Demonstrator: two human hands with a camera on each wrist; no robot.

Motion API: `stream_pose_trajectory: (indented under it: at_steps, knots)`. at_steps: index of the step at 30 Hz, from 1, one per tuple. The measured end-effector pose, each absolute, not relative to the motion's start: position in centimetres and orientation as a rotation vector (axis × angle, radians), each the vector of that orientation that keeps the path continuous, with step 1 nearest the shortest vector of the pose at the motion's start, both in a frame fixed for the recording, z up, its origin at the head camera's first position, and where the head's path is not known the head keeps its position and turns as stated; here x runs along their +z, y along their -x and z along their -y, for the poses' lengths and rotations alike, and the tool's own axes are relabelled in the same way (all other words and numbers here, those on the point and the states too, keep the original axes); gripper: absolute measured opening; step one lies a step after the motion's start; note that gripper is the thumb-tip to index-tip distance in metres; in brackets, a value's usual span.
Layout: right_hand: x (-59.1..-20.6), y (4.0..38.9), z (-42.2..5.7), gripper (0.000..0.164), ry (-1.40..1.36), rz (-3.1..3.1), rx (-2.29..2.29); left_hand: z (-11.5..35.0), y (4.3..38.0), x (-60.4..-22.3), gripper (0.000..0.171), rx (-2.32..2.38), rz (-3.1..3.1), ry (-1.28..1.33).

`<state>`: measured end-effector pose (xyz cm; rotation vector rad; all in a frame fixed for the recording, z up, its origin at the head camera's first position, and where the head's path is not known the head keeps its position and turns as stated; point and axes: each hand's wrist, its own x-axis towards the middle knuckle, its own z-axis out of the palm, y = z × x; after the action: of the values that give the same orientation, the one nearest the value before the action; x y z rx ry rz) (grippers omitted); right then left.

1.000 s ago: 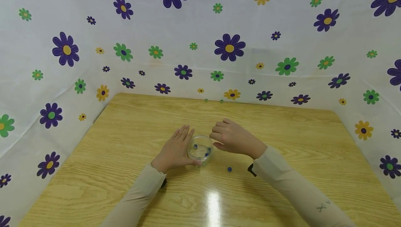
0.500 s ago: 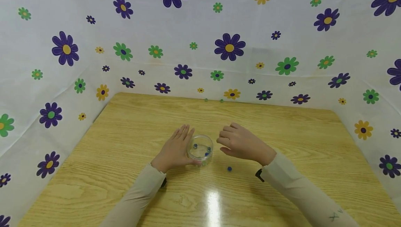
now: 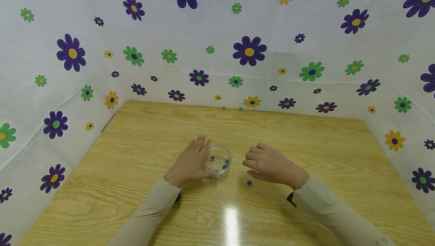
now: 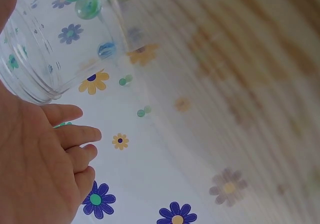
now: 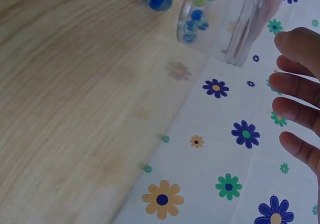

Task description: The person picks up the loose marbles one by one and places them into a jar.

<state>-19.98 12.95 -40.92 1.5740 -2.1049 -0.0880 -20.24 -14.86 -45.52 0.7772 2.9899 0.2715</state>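
A clear round jar (image 3: 218, 147) with several blue and green marbles (image 5: 191, 25) inside stands upright on the table. My left hand (image 3: 188, 166) holds it from the left, the thumb (image 3: 211, 176) round its near side and the other fingers stretched along its far side. Right of the jar, my right hand (image 3: 273, 166) hovers over the wood. Its fingers (image 5: 297, 86) are loosely bent with nothing between them in the right wrist view. One loose blue marble (image 3: 249, 183) lies on the table just in front of that hand.
Two small green marbles (image 3: 240, 109) rest at the back edge of the wooden table (image 3: 142, 132). A white cloth (image 3: 204, 23) printed with flowers hangs behind and along both sides.
My right hand has drawn away from the jar, moving to the right and closer to me. The left hand, the jar and the loose blue marble have stayed in place.
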Motion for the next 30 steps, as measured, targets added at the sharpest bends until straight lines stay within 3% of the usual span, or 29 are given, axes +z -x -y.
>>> stream_pose_trajectory:
  at_steps: [30]
  knots:
    - [-43.3,19.0,-13.5,0.024,-1.655,2.141,-0.165,15.0,20.4,-45.6,0.116,0.269,-2.981,-0.795]
